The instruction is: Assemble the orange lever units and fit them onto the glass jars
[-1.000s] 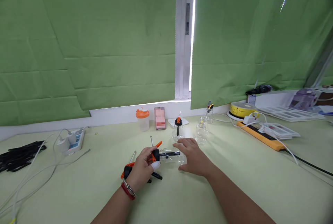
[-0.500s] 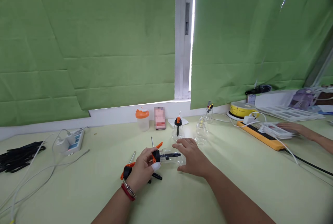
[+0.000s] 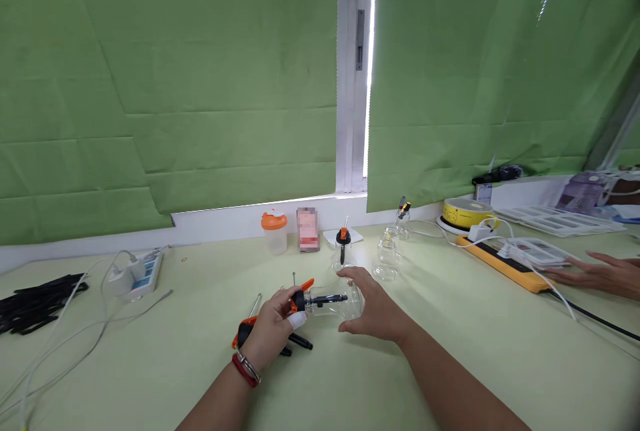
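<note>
Pale green table (image 3: 150, 364). Right hand (image 3: 377, 314) cups the clear bottle (image 3: 345, 306), lying sideways at table centre and raised slightly since a second ago. Left hand (image 3: 270, 331) is closed on a screwdriver (image 3: 299, 299) at the bottle's neck. Co-worker's hand (image 3: 595, 275) is newly in at the right.

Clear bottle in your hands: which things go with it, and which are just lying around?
In hand: clear bottle with black-and-orange stopper, lying sideways; left hand at its stopper; right hand around its base.
Lying about: orange-lidded plastic cup; white power strip; round yellow device; pile of black strips.
</note>
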`<act>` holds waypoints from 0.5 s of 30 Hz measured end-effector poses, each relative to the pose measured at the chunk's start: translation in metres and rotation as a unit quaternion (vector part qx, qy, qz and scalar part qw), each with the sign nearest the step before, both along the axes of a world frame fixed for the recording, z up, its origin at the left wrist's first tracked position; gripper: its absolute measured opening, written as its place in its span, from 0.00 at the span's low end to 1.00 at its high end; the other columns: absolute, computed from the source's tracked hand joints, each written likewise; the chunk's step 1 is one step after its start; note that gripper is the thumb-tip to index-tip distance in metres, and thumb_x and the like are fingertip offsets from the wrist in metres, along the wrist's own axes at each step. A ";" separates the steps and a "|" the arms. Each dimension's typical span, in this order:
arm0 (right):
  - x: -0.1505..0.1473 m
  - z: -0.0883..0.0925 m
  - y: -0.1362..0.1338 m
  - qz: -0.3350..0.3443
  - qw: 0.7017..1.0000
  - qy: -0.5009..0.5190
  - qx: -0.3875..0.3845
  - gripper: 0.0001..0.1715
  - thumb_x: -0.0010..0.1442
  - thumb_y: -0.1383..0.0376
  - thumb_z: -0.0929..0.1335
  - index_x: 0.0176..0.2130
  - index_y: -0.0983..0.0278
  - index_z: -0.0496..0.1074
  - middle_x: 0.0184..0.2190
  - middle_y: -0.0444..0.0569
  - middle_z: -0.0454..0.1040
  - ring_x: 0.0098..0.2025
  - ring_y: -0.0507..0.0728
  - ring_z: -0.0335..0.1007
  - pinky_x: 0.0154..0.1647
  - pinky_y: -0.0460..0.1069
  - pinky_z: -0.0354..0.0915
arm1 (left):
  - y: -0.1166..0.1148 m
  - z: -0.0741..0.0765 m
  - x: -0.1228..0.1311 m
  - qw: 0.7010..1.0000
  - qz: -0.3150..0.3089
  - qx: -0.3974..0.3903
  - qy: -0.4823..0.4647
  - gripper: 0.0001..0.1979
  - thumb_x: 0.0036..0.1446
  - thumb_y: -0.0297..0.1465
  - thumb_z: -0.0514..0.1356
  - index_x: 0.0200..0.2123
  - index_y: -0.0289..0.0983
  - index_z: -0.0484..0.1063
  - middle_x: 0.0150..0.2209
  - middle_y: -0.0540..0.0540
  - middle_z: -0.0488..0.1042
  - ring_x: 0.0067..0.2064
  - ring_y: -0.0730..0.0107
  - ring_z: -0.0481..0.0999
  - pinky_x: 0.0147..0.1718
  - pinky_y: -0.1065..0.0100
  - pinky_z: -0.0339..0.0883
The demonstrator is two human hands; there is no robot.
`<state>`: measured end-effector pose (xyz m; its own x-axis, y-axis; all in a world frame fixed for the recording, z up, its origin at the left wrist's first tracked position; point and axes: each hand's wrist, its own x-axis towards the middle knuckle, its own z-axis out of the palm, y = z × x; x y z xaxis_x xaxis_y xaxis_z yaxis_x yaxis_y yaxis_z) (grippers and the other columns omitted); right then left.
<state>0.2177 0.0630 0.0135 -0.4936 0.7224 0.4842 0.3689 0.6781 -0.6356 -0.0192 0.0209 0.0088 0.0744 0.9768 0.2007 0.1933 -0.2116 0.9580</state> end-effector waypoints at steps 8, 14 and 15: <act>0.004 -0.004 0.005 0.021 0.991 0.057 -0.121 0.44 0.36 0.56 0.77 0.51 0.58 0.62 0.50 0.52 0.64 0.52 0.62 0.61 0.51 0.56 0.61 | -0.003 0.000 0.001 0.999 0.016 0.025 0.028 0.22 0.44 0.31 0.64 0.47 0.42 0.74 0.43 0.45 0.72 0.48 0.57 0.69 0.49 0.56 0.65; -0.003 -0.006 0.008 0.048 0.942 0.163 -0.289 0.25 0.53 0.51 0.68 0.46 0.60 0.63 0.35 0.46 0.67 0.36 0.54 0.67 0.32 0.50 0.67 | -0.005 0.001 0.004 0.997 -0.012 0.027 0.072 0.21 0.48 0.29 0.61 0.48 0.44 0.72 0.41 0.47 0.71 0.48 0.61 0.67 0.51 0.58 0.61; -0.005 -0.007 0.008 0.044 0.931 0.177 -0.315 0.24 0.53 0.49 0.67 0.44 0.60 0.63 0.33 0.45 0.67 0.33 0.54 0.66 0.28 0.48 0.67 | -0.005 0.002 0.004 0.997 -0.011 0.026 0.071 0.22 0.47 0.28 0.61 0.48 0.44 0.72 0.42 0.47 0.71 0.48 0.61 0.67 0.51 0.58 0.61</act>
<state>0.2131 0.0705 0.0064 -0.4546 0.8822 0.1228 0.0204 0.1481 -0.9888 -0.0148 0.0156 0.0104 0.1264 0.9631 0.2375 0.3207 -0.2663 0.9090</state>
